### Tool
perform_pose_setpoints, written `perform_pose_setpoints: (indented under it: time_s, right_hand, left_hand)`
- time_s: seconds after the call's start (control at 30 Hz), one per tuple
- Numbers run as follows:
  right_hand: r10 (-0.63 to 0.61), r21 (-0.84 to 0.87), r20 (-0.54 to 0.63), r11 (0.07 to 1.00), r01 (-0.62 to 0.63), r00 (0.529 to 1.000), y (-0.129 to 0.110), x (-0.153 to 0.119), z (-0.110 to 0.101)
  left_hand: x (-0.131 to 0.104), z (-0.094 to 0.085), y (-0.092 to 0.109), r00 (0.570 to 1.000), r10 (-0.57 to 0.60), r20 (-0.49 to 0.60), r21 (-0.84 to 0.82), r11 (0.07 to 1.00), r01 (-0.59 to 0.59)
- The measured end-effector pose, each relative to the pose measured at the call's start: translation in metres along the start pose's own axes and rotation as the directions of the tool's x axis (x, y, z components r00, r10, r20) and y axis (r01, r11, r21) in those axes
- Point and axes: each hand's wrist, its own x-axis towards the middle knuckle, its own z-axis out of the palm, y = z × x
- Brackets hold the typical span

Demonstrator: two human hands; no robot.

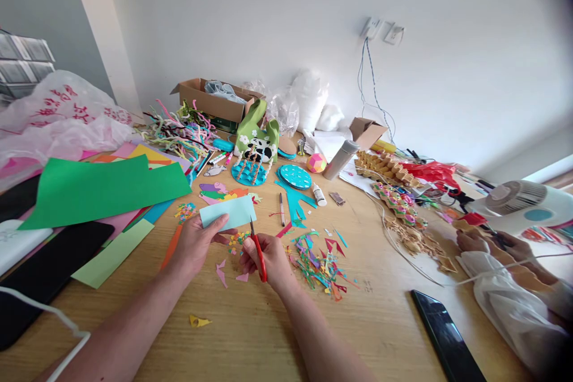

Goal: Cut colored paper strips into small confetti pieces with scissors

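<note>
Where the wooden table (215,358) shows between the 2 forearms (156,292), a yellow scrap (198,322) lies at 7 o'clock from the red-handled scissors (259,258); a phone (445,334) lies at 4, with wood between it and the right arm. The left hand (199,236) pinches the pale blue card (228,211) by its near edge at 10; the right hand (271,255) is curled around the scissors, their blades overlapping the card's 3 o'clock end. Clippings (320,267) crowd 3, a green sheet (102,191) 9. Beyond, a flask (341,161) stands at 1, a cardboard box (221,106) at 11, then the white wall (233,12).
</note>
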Motion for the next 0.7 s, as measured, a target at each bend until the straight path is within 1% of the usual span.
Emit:
perform_pose_setpoints:
  time_s: [0.7]
  right_hand:
    - [0.016,-0.006,-0.005,1.000,-0.016,1.000,-0.0015,0.0000,-0.0002]
  left_hand:
    - [-0.0023,0.0006,-0.0010,1.000,-0.009,0.010,0.012,1.000,0.009]
